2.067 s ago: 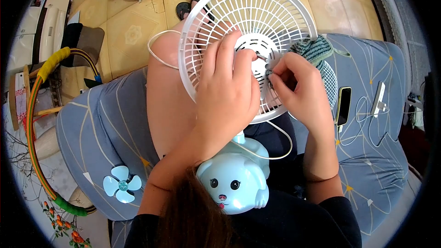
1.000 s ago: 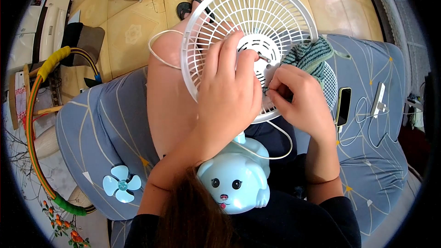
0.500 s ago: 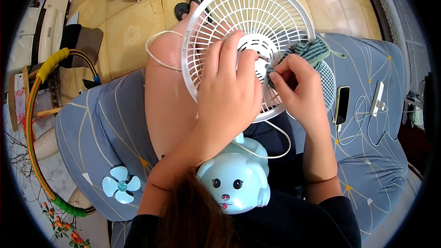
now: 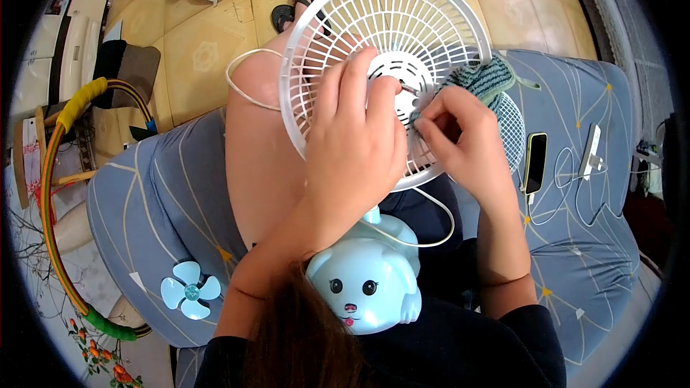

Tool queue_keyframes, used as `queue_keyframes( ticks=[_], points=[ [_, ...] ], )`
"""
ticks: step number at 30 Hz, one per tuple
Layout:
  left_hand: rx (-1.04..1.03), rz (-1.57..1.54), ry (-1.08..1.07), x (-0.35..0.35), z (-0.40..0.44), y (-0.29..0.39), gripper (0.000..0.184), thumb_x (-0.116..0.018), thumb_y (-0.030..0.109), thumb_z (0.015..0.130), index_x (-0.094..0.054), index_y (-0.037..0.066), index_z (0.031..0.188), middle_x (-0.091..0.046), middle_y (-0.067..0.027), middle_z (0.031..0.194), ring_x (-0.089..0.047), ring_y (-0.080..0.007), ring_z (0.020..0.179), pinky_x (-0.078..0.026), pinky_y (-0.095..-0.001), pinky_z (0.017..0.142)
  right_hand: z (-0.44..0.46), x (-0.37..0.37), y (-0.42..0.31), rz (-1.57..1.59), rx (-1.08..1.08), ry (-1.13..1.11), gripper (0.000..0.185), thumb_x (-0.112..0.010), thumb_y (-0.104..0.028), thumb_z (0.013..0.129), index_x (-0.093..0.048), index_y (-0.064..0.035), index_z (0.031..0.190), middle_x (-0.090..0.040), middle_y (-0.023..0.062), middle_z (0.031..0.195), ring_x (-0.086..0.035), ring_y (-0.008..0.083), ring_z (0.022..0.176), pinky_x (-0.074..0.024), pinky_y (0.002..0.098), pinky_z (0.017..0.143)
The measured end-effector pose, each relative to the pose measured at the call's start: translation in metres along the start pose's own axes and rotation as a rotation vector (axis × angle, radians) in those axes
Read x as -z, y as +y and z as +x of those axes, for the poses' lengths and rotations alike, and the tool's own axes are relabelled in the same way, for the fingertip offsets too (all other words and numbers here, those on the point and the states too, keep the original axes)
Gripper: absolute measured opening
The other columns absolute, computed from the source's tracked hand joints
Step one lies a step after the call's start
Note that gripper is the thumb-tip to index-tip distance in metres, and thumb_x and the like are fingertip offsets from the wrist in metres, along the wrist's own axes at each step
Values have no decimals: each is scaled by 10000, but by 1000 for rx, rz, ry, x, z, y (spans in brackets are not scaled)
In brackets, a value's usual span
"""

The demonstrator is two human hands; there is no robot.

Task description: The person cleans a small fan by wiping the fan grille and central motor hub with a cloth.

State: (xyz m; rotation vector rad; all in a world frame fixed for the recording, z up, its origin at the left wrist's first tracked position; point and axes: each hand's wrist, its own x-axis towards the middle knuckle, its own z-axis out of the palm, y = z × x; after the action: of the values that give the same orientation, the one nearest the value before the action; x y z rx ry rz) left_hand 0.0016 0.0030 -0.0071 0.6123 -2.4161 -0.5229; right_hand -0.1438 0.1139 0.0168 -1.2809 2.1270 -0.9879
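Observation:
A white round fan guard [image 4: 480, 20], with a hub [image 4: 399, 65] and a thin metal shaft at its middle, lies over my lap. My left hand [image 4: 356, 126] is curled over its near side, fingers at the hub. With thumb and forefinger pinched beside the shaft, my right hand [image 4: 460, 129] grips the end of a striped green-grey cloth [image 4: 483, 77]. The rest of the cloth hangs over the guard's right edge. Below my hands sits the light-blue dog-shaped fan base [image 4: 366, 284], face up, against my body.
Light-blue fan blades [image 4: 191, 291] lie on the grey-blue sofa [image 4: 165, 208] at left. A mesh cover [image 4: 512, 133] rests at right, near a phone [image 4: 535, 163] on a cable and a white power strip [image 4: 591, 151]. A hoop [image 4: 49, 208] stands at far left.
The fan guard and both hands have shifted very slightly left. My right fingers have moved a little along the shaft area with the cloth.

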Motion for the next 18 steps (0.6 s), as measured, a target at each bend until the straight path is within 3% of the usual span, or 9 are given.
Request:
queue_keyframes(
  ticks=[6, 9, 15, 18],
  points=[
    [6, 8, -5, 0, 1, 3, 323, -692, -1, 800, -612, -35, 1111, -537, -262, 1394, -547, -430, 1243, -481, -509, 1050, 10, -8, 12, 71, -46, 175, 134, -762, 14, 858, -636, 40, 894, -643, 139, 830, -643, 232, 682, -522, 344, 634],
    [9, 0, -8, 0, 0, 3, 327, -694, -1, 798, -615, -36, 1113, -540, -259, 1392, -548, -430, 1240, -482, -510, 1049, 9, -4, 8, 25, -30, 148, 135, -764, 7, 855, -640, 37, 897, -641, 141, 834, -639, 251, 688, -524, 351, 644],
    [2, -2, 3, 0, 0, 1, 323, -689, -8, 801, -619, -30, 1116, -550, -258, 1377, -553, -432, 1228, -488, -509, 1037, 0, 5, -1, -37, 25, -60, 124, -753, -28, 829, -642, -3, 877, -638, 146, 853, -660, 344, 771, -540, 424, 695],
    [25, -33, 5, 0, -1, 0, 277, -663, -5, 841, -626, -15, 1115, -558, -245, 1386, -551, -428, 1234, -475, -512, 1043, -1, 9, 0, -97, 222, -218, 131, -744, -30, 794, -623, -23, 841, -629, 134, 846, -664, 359, 809, -536, 457, 705]
  ],
)
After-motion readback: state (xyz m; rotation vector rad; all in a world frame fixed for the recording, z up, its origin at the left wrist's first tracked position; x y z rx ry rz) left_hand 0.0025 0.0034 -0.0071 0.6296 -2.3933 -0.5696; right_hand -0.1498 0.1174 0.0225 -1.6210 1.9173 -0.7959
